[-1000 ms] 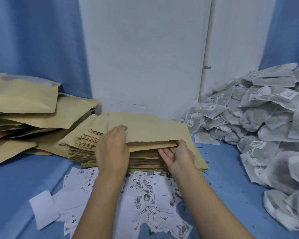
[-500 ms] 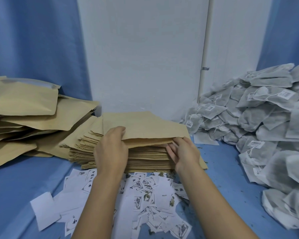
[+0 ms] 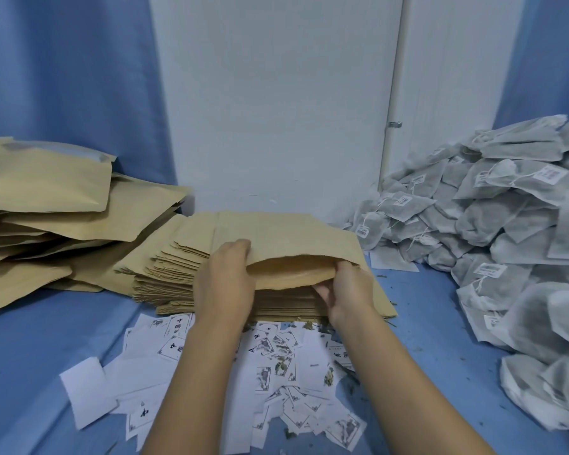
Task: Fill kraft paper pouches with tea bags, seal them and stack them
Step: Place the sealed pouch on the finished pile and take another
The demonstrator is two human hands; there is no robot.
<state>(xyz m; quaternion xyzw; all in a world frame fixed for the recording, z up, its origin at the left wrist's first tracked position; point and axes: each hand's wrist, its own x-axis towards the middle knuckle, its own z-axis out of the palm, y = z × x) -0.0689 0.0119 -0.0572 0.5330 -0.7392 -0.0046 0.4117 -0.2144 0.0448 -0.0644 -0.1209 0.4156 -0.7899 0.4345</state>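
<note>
2 hands: left hand (image 3: 224, 284) and right hand (image 3: 349, 290) pinch the top pouch (image 3: 286, 238), mouth gaping.
Beneath: stack of pouches (image 3: 165, 277).
Right: tea bags (image 3: 490, 224).

Matt brown kraft-paper pouches (image 3: 286, 238); grey, gauzy fabric-like tea bags (image 3: 506, 231) with white paper tags; smooth blue cloth-like surface (image 3: 46, 339); thin printed white paper slips (image 3: 276, 372).
</note>
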